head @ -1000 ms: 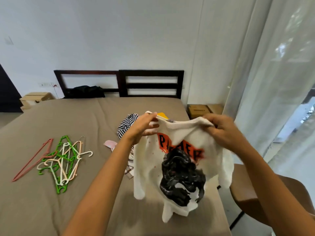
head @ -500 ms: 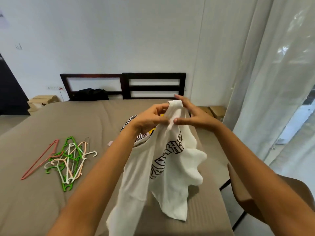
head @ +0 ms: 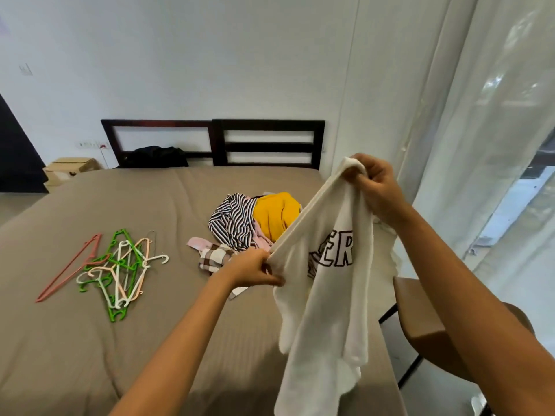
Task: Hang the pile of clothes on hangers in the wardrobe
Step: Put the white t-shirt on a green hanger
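I hold a white top (head: 327, 301) with outlined black letters above the bed's right side. My right hand (head: 374, 187) grips its upper edge, raised high. My left hand (head: 255, 270) grips another part of the edge, lower and to the left, so the cloth stretches slantwise between them and the rest hangs down. Behind it lies the pile of clothes (head: 249, 226): a black-and-white striped piece, a yellow one, pink and checked ones. A heap of plastic hangers (head: 115, 268) in green, white, peach and red lies on the left of the bed. No wardrobe is in view.
The brown bed (head: 150, 340) fills the foreground, with a dark headboard (head: 267, 145) and a black garment (head: 154, 157) at its far end. A brown chair (head: 426, 325) stands at the right, white curtains (head: 480, 145) behind it. A cardboard box (head: 70, 169) sits far left.
The top was turned round from its red-and-black print to the outlined lettering. My hands came together at the top edge, then parted: right up and right, left down, uncovering the pile.
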The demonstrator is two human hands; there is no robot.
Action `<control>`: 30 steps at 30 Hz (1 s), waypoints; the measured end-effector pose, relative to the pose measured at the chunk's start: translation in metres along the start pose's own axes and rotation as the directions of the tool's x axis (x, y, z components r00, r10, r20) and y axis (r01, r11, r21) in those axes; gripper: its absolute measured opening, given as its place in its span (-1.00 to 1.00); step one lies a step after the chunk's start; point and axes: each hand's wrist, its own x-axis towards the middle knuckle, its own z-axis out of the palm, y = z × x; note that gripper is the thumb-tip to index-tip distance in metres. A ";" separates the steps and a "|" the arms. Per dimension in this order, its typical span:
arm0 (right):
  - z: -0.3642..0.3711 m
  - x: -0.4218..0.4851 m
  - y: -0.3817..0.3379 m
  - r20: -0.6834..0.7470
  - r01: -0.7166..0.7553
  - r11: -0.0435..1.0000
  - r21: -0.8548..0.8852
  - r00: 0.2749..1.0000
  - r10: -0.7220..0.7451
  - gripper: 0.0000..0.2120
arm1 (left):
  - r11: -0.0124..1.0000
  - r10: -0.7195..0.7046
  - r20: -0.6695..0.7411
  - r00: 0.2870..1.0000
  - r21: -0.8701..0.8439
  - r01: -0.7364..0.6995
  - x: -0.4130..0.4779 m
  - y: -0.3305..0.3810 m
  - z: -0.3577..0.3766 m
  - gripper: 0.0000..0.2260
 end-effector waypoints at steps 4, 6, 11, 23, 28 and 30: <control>-0.033 -0.032 0.003 0.099 -0.068 0.992 -0.105 0.992 0.078 -0.77 | 0.987 0.062 -0.424 0.903 0.158 0.007 -0.007 -0.006 0.001 -0.83; -0.051 -0.053 0.006 0.187 -0.130 0.976 -0.174 0.969 0.163 -0.72 | 0.982 0.174 -0.526 0.832 0.152 -0.110 -0.015 -0.004 -0.002 -0.85; -0.084 -0.090 0.004 0.492 -0.434 0.825 -0.362 0.663 0.564 -0.68 | 0.950 0.195 -0.317 0.928 -0.174 -0.259 -0.048 0.001 -0.018 -0.74; -0.040 -0.030 0.047 0.147 -0.421 0.734 -0.533 0.808 0.570 -0.90 | 0.851 -0.113 -0.027 0.993 -0.519 0.083 -0.038 -0.017 -0.064 -0.78; 0.002 -0.062 0.107 0.088 -0.399 0.623 -0.673 0.793 0.603 -0.72 | 0.979 -0.195 0.067 0.979 -0.044 0.198 -0.032 -0.066 -0.036 -0.60; 0.016 -0.079 0.118 0.132 -0.398 0.594 -0.699 0.745 0.654 -0.70 | 0.978 -0.209 0.200 0.957 0.048 0.204 -0.034 -0.087 -0.022 -0.59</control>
